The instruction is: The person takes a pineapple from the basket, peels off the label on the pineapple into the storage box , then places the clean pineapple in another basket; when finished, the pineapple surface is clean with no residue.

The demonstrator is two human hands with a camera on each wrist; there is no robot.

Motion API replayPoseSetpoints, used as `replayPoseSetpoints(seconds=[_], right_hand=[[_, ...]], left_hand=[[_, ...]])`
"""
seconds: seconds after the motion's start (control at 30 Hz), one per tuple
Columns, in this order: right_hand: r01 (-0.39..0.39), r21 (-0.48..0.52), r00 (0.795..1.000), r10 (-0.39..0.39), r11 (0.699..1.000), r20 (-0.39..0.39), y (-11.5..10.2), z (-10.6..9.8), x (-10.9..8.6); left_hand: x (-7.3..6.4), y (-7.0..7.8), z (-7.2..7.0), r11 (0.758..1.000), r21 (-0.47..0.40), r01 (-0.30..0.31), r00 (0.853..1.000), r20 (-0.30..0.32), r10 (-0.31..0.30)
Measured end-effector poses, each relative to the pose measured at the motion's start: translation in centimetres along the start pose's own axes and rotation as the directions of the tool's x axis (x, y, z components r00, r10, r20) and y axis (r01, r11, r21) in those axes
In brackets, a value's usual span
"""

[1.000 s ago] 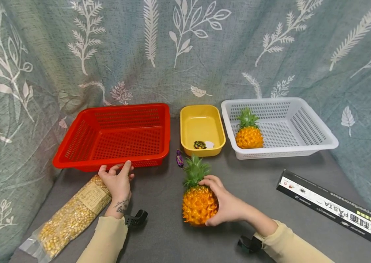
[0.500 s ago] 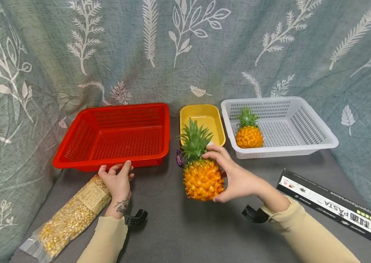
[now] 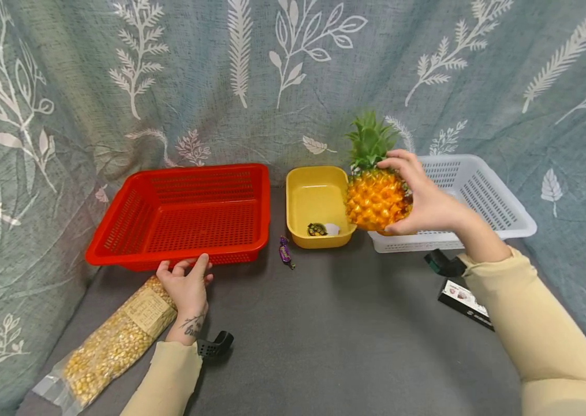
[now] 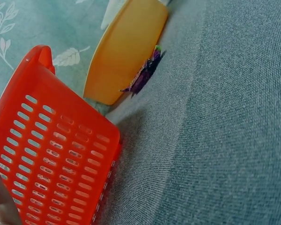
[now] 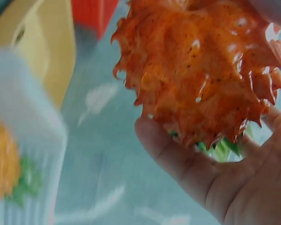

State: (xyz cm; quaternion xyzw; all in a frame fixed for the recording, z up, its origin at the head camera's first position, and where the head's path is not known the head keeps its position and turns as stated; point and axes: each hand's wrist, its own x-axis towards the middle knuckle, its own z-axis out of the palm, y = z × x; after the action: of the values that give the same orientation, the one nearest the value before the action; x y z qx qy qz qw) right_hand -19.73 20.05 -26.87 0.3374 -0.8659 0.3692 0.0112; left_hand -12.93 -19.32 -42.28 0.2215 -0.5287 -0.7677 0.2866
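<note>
My right hand (image 3: 422, 199) grips an orange pineapple (image 3: 376, 199) with a green crown, upright and raised before the left end of the white basket (image 3: 521, 228). In the right wrist view, the thumb presses the underside of its glossy, spiky body (image 5: 196, 70). A second pineapple (image 5: 2, 157) lies in the white basket; in the head view the held one covers it. My left hand (image 3: 186, 289) rests at the front rim of the red basket (image 3: 225, 254), fingers loosely bent and gripping nothing visible. Under that hand is the end of a bag of corn kernels (image 3: 111, 341).
A yellow bin (image 3: 318, 240) stands between the baskets, holding a dark round item (image 3: 317, 229) and a white piece (image 3: 332, 229). In front lies a purple wrapped candy (image 3: 284, 251). A black-and-white pasta box (image 3: 464, 297) lies at right, partly behind my right sleeve. A patterned curtain (image 3: 256, 133) hangs behind.
My right hand has lifted the pineapple off the table and carried it up and right, from the middle to before the white basket. The left hand has stayed put.
</note>
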Motion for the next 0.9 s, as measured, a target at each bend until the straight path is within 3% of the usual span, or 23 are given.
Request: replayPoseSetpoints(seconds=[0.1,0.2,0.47,0.6,0.7,0.9], right_hand=[[-0.101,0.017,0.995,0.101,0.995,0.008,1.4,-2.2,0.2],[-0.214,0.008,0.977,0.214,0.977,0.016,3.2,-4.2,-0.1],[-0.460,-0.094,0.884,0.466,0.883,0.044,8.7,-7.1,-2.3],[-0.506,-0.141,0.853,0.518,0.851,0.069,10.8,-7.5,-3.4],[-0.511,-0.166,0.844,0.528,0.844,0.090,12.0,-7.5,-4.1],[-0.473,-0.196,0.855,0.501,0.859,0.131,13.2,-6.9,-4.7]], left_hand=[[0.0,0.0,-0.1,1.000,0.010,0.005,1.000,0.003,-0.005],[-0.1,0.0,-0.1,1.000,0.023,0.005,1.000,0.006,-0.006],[-0.1,-0.1,-0.2,0.999,0.040,0.007,1.000,0.008,-0.008],[0.0,0.0,-0.2,0.999,0.049,0.008,1.000,0.006,-0.008],[0.1,0.0,-0.2,0.998,0.055,0.013,1.000,0.003,-0.013],[0.1,0.0,-0.4,0.999,0.050,0.020,1.000,0.005,-0.020]])
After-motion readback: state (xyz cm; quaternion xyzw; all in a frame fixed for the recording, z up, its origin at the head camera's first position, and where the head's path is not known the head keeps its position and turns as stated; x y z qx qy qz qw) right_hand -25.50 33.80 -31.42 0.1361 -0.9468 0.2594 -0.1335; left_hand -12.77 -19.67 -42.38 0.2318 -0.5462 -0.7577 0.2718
